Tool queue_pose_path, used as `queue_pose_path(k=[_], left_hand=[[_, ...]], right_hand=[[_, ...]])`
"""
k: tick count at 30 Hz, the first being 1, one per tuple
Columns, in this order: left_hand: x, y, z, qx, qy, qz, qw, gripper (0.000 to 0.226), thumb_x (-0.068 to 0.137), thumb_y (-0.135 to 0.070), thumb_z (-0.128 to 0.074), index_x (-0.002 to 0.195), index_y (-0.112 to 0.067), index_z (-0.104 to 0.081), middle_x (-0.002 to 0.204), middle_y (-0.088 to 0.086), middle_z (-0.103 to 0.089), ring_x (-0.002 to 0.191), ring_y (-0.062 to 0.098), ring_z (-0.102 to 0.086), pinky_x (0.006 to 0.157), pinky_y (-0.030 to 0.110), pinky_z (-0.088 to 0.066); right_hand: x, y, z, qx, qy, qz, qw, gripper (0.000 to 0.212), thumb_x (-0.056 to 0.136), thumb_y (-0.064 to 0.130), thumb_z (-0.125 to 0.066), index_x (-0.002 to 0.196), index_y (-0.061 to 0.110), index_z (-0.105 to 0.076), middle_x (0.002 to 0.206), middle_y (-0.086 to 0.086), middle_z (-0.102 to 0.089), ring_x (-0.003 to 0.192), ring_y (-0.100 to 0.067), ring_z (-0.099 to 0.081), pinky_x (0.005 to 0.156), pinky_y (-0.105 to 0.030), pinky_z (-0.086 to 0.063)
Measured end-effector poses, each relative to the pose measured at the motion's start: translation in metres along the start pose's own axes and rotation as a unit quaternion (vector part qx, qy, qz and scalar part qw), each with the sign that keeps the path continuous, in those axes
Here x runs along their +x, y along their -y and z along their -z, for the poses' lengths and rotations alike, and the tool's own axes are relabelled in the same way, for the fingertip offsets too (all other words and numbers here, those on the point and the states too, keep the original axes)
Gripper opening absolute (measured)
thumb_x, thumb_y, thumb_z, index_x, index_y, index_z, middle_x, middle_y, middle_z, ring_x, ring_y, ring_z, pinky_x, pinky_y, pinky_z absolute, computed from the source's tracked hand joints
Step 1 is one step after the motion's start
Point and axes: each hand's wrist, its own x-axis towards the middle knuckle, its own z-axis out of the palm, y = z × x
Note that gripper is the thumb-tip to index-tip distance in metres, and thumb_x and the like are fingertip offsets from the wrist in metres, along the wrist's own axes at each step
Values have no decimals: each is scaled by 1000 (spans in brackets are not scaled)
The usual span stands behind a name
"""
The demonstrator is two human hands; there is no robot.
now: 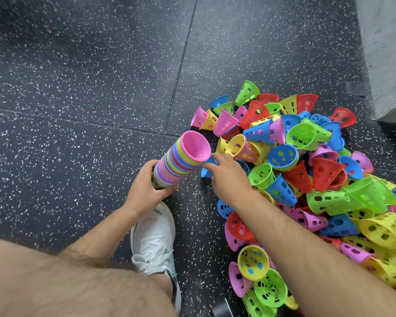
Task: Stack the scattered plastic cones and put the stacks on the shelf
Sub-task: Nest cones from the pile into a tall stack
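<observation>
Judging by their thin, holed walls, the cones looked light and springy: stiff enough to keep shape, smooth enough to slide into one another, and unlikely to break if dropped. A loose one would best be taken by its wide rim, pinched from outside or hooked through the mouth. The stack [181, 161], long and many-coloured with a pink cone outermost, probably carried real weight by then and could bend or come apart in the middle, so a grip near its narrow end with the mouth tilted up seemed sound.

It was held just so. It slanted up and to the right above the floor [78, 88], and the left hand [144, 188] wrapped its lower end, fingers and thumb curled closed round it. The right hand [229, 175] reached just beside the stack's open mouth, its fingers bent down over a blue cone [205, 172] at the near edge of the pile [306, 179] and seemingly closing on it. How firm that hold was could not be told.

The pile spread to the right, cones lying every way. A white shoe [153, 236] stood below the left hand, and a grey wall [386, 53] rose at the far right. No shelf showed.
</observation>
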Motion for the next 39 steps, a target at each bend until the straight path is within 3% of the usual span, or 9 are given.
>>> queue_pose_path(k=[4,7,12,18,23,28,33,37,39], left_hand=[[-1,4,-2,-7,-3,-5,1000,63,71,-37,-88,123,-42,-53,117,-22,-64,110,3,-64,92,29,-52],[-2,7,-3,-9,-9,-8,1000,64,72,-36,-89,125,-40,-53,118,-19,-64,112,4,-63,93,26,-50],[-4,11,-5,-14,-6,-8,1000,67,76,-23,-93,128,-35,-53,120,-18,-64,113,7,-64,96,32,-52],[-4,8,-5,-19,-5,-2,1000,65,74,-30,-91,127,-38,-53,121,-18,-64,114,7,-64,97,36,-53],[-4,6,-5,-32,-12,21,999,65,70,-39,-90,125,-41,-54,117,-17,-66,109,6,-66,92,32,-53],[2,2,-2,-48,-38,35,997,66,65,-48,-88,121,-46,-54,115,-20,-66,105,5,-67,88,27,-54],[12,3,4,-54,-56,51,996,63,66,-45,-89,117,-51,-54,114,-20,-67,103,5,-68,90,41,-57],[15,5,6,-64,-50,59,995,61,66,-46,-90,116,-49,-55,112,-19,-68,101,6,-69,89,41,-58],[15,5,7,-57,-46,57,996,62,70,-41,-92,119,-47,-55,113,-19,-68,103,5,-68,89,40,-58]], right_hand=[[4,1,-3,31,-21,-47,998,19,93,7,-57,111,11,-60,121,-7,-44,112,-30,-46,79,-40,-48],[-2,0,-1,132,-112,-46,984,11,97,12,-55,101,3,-61,116,-13,-48,106,-34,-50,77,-43,-49],[-21,-2,28,294,-295,-103,903,12,95,8,-63,103,2,-69,115,-14,-56,110,-28,-56,95,-40,-48],[-34,2,72,350,-431,-89,827,11,95,8,-65,103,3,-70,115,-14,-60,106,-19,-61,91,-27,-52],[-27,22,73,325,-347,24,879,26,91,17,-67,116,7,-69,122,-9,-61,119,-21,-58,105,-35,-45],[19,5,66,294,-304,-33,905,33,92,7,-56,124,6,-62,122,-9,-60,119,-25,-54,105,-38,-41],[90,-15,52,27,-96,-46,994,61,90,11,-54,149,24,-40,140,-16,-40,129,-36,-38,108,-41,-33],[133,-19,42,-161,7,-21,987,77,91,21,-56,156,37,-17,155,-20,-24,142,-38,-24,117,-46,-17],[144,-20,38,-222,16,-22,975,77,91,20,-55,156,36,-16,149,-20,-33,140,-39,-27,120,-51,-9]])
